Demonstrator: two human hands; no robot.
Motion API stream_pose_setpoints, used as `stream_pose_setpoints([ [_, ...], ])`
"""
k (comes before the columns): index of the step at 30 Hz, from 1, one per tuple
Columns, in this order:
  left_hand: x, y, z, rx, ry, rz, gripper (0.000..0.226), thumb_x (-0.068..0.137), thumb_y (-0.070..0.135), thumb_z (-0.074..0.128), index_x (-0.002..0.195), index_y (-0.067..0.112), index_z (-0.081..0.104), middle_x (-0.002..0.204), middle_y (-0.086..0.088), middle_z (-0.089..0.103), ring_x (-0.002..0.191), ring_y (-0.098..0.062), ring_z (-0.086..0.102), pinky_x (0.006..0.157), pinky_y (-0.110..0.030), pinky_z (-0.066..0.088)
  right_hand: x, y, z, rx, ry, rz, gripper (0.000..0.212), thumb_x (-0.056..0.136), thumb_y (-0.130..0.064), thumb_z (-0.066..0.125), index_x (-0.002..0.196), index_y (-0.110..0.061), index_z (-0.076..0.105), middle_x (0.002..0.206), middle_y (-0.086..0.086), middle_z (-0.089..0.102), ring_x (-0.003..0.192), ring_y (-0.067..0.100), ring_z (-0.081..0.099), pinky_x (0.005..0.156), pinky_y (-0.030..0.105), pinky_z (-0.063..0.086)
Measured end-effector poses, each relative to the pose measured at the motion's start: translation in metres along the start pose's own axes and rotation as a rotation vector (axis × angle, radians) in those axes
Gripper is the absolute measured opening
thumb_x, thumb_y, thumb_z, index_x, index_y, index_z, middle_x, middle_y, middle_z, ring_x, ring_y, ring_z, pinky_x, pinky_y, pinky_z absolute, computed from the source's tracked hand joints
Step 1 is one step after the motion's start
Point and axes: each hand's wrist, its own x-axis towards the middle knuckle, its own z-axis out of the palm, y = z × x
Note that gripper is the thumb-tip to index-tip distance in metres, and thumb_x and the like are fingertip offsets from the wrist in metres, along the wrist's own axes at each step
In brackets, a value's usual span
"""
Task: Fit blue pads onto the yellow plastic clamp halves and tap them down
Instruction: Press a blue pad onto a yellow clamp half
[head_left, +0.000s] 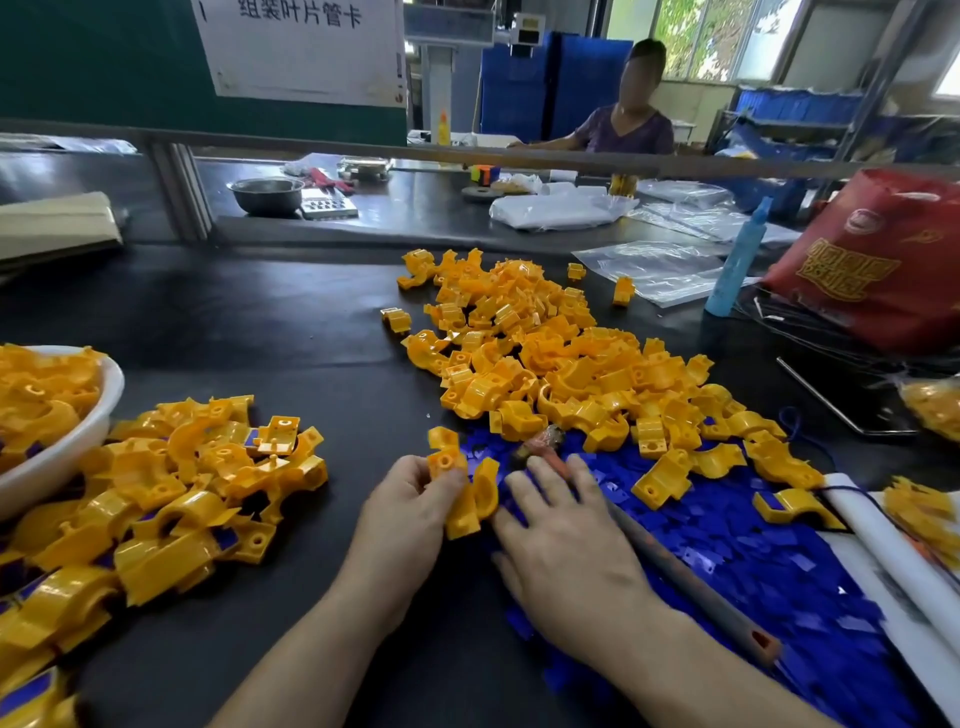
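Left hand (410, 499) is raised just over the black table (260, 322), with thumb and fingers clamped round a small cluster of yellow clamp halves (462, 512). Right hand (561, 540) lies palm down, fingers straight and spread, across the heap of blue pads (727, 540) and the hammer (691, 582) handle. At left, padded halves (182, 493) lie beside a white bowl (67, 441) holding more. Beyond lies the bare-halves pile (545, 353). The far steel bowl's (266, 193) contents are not visible.

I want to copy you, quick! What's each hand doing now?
Left hand: holds yellow clamp halves.
Right hand: open, lying flat on the blue pads.
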Motion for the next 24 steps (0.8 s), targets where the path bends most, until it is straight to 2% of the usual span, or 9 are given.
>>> stream_pose_setpoints([
  [3, 0.007, 0.012, 0.017, -0.011, -0.03, -0.023, 0.017, 0.093, 0.04, 0.061, 0.09, 0.026, 0.07, 0.086, -0.001, 0.075, 0.085, -0.023, 0.071, 0.079, -0.045, 0.057, -0.002, 0.011, -0.001, -0.016, -0.046, 0.097, 0.032, 0.09, -0.039, 0.053, 0.115, -0.021, 0.064, 0.138, 0.015, 0.05, 0.135, 0.038, 0.036, 0.112, 0.061, 0.017],
  [4, 0.01, 0.017, 0.019, -0.022, -0.017, -0.018, 0.019, 0.095, 0.039, 0.059, 0.088, 0.026, 0.071, 0.085, -0.002, 0.075, 0.082, -0.02, 0.071, 0.077, -0.043, 0.057, -0.002, 0.012, 0.0, -0.008, -0.039, 0.129, 0.023, 0.087, -0.036, 0.059, 0.104, -0.023, 0.069, 0.132, 0.015, 0.056, 0.13, 0.038, 0.043, 0.11, 0.061, 0.023],
  [7, 0.012, 0.03, 0.016, 0.015, 0.01, 0.044, 0.027, 0.097, 0.041, 0.055, 0.075, 0.042, 0.072, 0.076, 0.01, 0.072, 0.064, 0.001, 0.065, 0.059, -0.022, 0.055, -0.005, 0.015, 0.002, 0.036, 0.029, 0.195, 0.008, 0.084, -0.031, 0.065, 0.083, -0.026, 0.071, 0.129, 0.015, 0.06, 0.126, 0.036, 0.049, 0.107, 0.058, 0.031],
  [10, 0.006, 0.039, 0.006, 0.01, 0.032, 0.065, 0.037, 0.097, 0.04, 0.057, 0.066, 0.057, 0.069, 0.069, 0.024, 0.069, 0.077, -0.006, 0.064, 0.065, -0.029, 0.051, -0.009, 0.017, 0.003, 0.098, 0.064, 0.214, 0.019, 0.092, -0.034, 0.051, 0.095, -0.026, 0.068, 0.141, 0.011, 0.049, 0.135, 0.031, 0.037, 0.113, 0.053, 0.023],
  [12, 0.005, 0.038, -0.007, -0.075, 0.092, 0.056, 0.019, 0.096, 0.039, 0.058, 0.085, 0.045, 0.072, 0.078, 0.022, 0.068, 0.089, -0.004, 0.059, 0.076, -0.03, 0.046, -0.011, 0.014, -0.002, 0.155, 0.082, 0.211, 0.027, 0.095, -0.039, 0.041, 0.106, -0.027, 0.063, 0.144, 0.007, 0.042, 0.136, 0.027, 0.031, 0.113, 0.048, 0.02],
  [14, 0.004, 0.037, -0.024, -0.201, 0.143, 0.011, 0.012, 0.098, 0.036, 0.055, 0.094, 0.034, 0.066, 0.095, 0.009, 0.068, 0.094, -0.012, 0.063, 0.076, -0.03, 0.048, -0.013, 0.006, -0.013, 0.198, 0.108, 0.184, 0.029, 0.094, -0.041, 0.042, 0.111, -0.027, 0.061, 0.134, 0.004, 0.048, 0.127, 0.026, 0.038, 0.105, 0.046, 0.028],
  [17, 0.002, 0.037, -0.048, -0.45, 0.167, -0.044, 0.02, 0.101, 0.024, 0.05, 0.106, 0.01, 0.064, 0.095, -0.01, 0.074, 0.085, -0.021, 0.075, 0.064, -0.032, 0.058, -0.015, -0.013, -0.028, 0.24, 0.093, 0.044, 0.03, 0.095, -0.039, 0.04, 0.115, -0.024, 0.056, 0.116, 0.003, 0.055, 0.106, 0.026, 0.046, 0.087, 0.043, 0.037],
  [21, -0.007, 0.033, -0.06, -0.59, 0.149, -0.152, 0.021, 0.099, 0.014, 0.044, 0.098, 0.007, 0.064, 0.075, -0.009, 0.074, 0.067, -0.021, 0.075, 0.05, -0.029, 0.058, -0.003, -0.05, -0.033, 0.193, -0.013, -0.211, 0.03, 0.095, -0.024, 0.042, 0.124, -0.017, 0.047, 0.115, 0.013, 0.052, 0.099, 0.034, 0.045, 0.08, 0.046, 0.037],
  [24, -0.015, 0.03, -0.057, -0.578, 0.108, -0.287, 0.024, 0.097, 0.019, 0.043, 0.099, 0.008, 0.064, 0.073, -0.01, 0.067, 0.055, -0.017, 0.063, 0.044, -0.025, 0.052, 0.002, -0.067, -0.026, 0.094, -0.028, -0.287, 0.029, 0.089, -0.016, 0.038, 0.105, -0.019, 0.063, 0.095, 0.006, 0.061, 0.084, 0.028, 0.053, 0.065, 0.036, 0.039],
])
